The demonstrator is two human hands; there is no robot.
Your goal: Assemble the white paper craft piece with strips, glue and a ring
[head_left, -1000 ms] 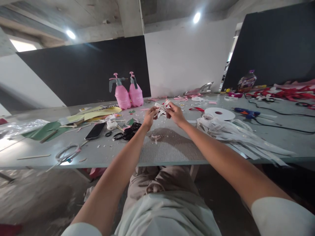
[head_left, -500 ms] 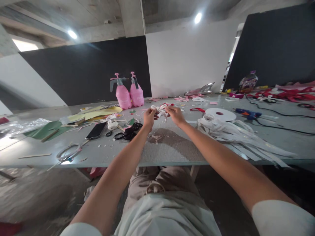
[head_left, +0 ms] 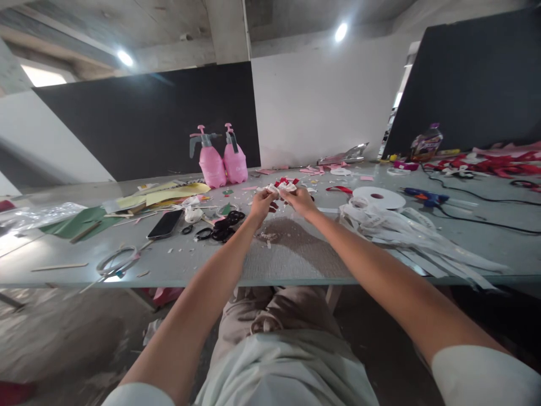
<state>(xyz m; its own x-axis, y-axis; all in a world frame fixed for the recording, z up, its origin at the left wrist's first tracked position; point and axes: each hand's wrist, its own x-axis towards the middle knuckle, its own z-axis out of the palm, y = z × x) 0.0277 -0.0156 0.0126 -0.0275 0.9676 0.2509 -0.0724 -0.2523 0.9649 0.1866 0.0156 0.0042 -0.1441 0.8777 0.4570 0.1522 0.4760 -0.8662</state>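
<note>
Left to right: phone (head_left: 164, 224) lay flat on the table (head_left: 177, 265), black scissors (head_left: 224, 225) just right of it. Left hand (head_left: 260, 204) and right hand (head_left: 301, 198) were both pinched shut on a small white-and-red ribbon piece (head_left: 282, 186), held above the table centre. White tape roll (head_left: 377, 197) and loose white strips (head_left: 422, 239) lay further right.

My view shows short pale-grey sleeves ending above the elbows, bare forearms, no rings or watch on left hand (head_left: 261, 202) or right hand (head_left: 301, 199) — beige trousers below.
</note>
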